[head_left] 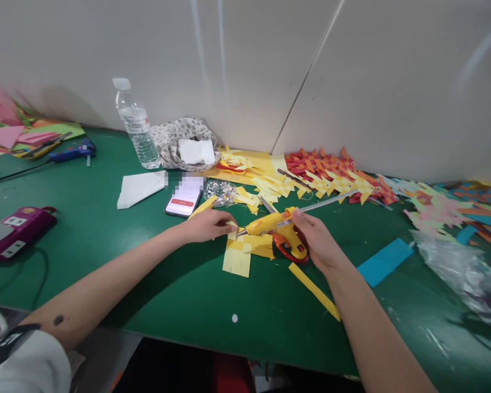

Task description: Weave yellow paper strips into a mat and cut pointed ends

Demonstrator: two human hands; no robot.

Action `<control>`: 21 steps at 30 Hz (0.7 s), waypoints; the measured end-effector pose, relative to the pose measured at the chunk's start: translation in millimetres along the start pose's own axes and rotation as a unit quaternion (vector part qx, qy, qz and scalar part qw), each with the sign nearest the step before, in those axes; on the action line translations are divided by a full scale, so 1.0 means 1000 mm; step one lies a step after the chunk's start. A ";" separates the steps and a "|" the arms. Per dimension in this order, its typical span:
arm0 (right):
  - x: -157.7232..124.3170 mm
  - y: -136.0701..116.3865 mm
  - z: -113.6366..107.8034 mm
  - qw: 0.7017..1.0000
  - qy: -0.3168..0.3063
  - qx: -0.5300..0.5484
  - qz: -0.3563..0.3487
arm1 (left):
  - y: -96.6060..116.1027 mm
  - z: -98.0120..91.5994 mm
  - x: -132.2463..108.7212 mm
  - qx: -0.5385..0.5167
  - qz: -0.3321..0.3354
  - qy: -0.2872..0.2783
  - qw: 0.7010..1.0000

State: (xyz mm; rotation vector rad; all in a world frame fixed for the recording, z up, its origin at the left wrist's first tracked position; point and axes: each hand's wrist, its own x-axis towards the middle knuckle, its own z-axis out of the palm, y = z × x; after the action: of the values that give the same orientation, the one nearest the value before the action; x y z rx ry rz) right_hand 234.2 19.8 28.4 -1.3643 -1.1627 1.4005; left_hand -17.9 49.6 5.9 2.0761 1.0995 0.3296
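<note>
My right hand (317, 240) is closed around a yellow hot glue gun (270, 222), with a clear glue stick (331, 201) sticking out of its back. The gun's nozzle points left, at the upper part of a woven yellow paper piece (238, 259) lying on the table. With fingers pinched together, my left hand (208, 225) grips the upper left of that piece, right beside the nozzle; the fingertips are partly hidden. Red-handled scissors (281, 252) lie partly behind the gun. A yellow paper strip (315, 292) rests near my right forearm.
A water bottle (137, 128), a phone (185, 196) and a patterned cloth bag (184, 142) stand or lie behind my left hand. Woven paper shapes (323, 169) line the wall. At left are a blue glue gun (73, 153) and a purple power strip (20, 232); at right, a plastic bag (458, 267).
</note>
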 end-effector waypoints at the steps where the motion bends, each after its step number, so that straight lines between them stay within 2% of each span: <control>1: 0.000 0.000 0.000 1.000 -0.003 -0.013 0.001 | 0.000 0.000 0.000 -0.003 0.002 -0.001 1.000; 8: -0.001 0.000 0.002 0.996 -0.013 -0.084 0.000 | -0.001 0.002 -0.001 -0.012 0.001 0.016 1.000; 15: -0.003 0.002 0.004 0.981 -0.006 -0.191 -0.016 | -0.006 0.001 -0.004 -0.023 0.025 0.006 0.999; 21: -0.005 0.000 0.008 0.974 -0.031 -0.220 -0.039 | -0.003 0.000 -0.005 -0.022 0.023 0.006 0.999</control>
State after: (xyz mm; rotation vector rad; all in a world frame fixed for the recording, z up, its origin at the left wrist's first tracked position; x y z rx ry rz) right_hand 226.6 14.3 29.1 -1.5620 -1.6183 1.1768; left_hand -23.2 46.5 3.9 2.0642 1.0440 0.3863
